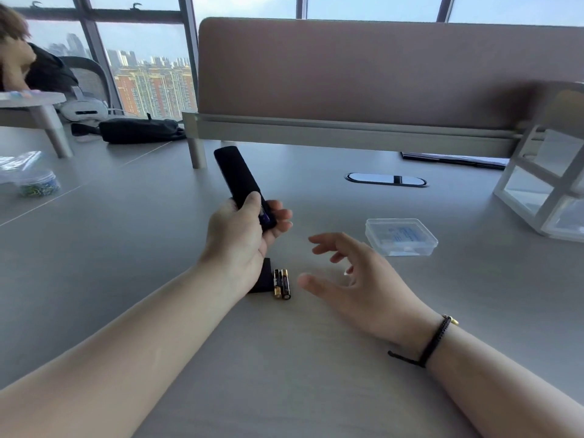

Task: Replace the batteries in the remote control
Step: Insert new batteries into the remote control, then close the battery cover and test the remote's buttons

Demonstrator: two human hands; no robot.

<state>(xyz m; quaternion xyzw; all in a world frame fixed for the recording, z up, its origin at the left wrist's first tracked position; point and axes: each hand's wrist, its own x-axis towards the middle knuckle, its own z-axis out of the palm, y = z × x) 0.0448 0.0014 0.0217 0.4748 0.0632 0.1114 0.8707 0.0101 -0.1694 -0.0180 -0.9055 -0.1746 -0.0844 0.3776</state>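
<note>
Nearest the camera, the right hand, with a black cord bracelet at the wrist, hovers above the grey desk; its fingers are spread and loosely bent, gripping nothing. Just left of it, two black-and-gold batteries lie side by side on the desk, touching a flat black cover partly hidden under the left wrist. Above these, the left hand grips the lower end of the black remote control, fingers curled round it and thumb pressed on its top face; a purple part shows at the held end. Farther right, a clear plastic box rests on the desk. Beyond stands a brown partition panel.
</note>
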